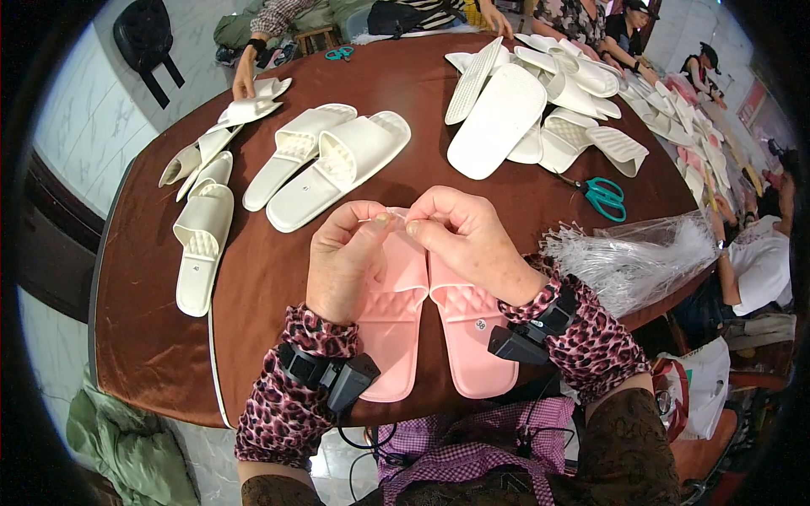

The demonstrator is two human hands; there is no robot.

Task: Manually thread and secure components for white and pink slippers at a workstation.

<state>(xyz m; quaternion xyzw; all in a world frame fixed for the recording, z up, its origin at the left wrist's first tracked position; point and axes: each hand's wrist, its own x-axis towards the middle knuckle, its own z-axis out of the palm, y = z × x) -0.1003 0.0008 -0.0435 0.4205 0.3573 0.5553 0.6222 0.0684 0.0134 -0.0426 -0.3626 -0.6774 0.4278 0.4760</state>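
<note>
My left hand (344, 263) and my right hand (471, 243) meet over the toe end of a pair of pink slippers. Thumb and forefinger of each hand pinch a thin white string (395, 212), stretched between the fingertips; most of it is hidden. Below them on the brown cloth lie the left pink slipper (393, 350) and the right pink slipper (479, 358), side by side with heels toward me. A round sticker marks the right one's insole. My hands cover part of both toe straps. Right of my right hand lies a bundle of thin white strings (620, 263) in clear plastic.
White slippers (350, 173) lie in pairs at the left, and a heap of them (498, 122) sits at the back right. Teal-handled scissors (604, 199) rest near the bundle. Another person's hand (245, 80) touches a slipper at the far left. More people work around the table (253, 337).
</note>
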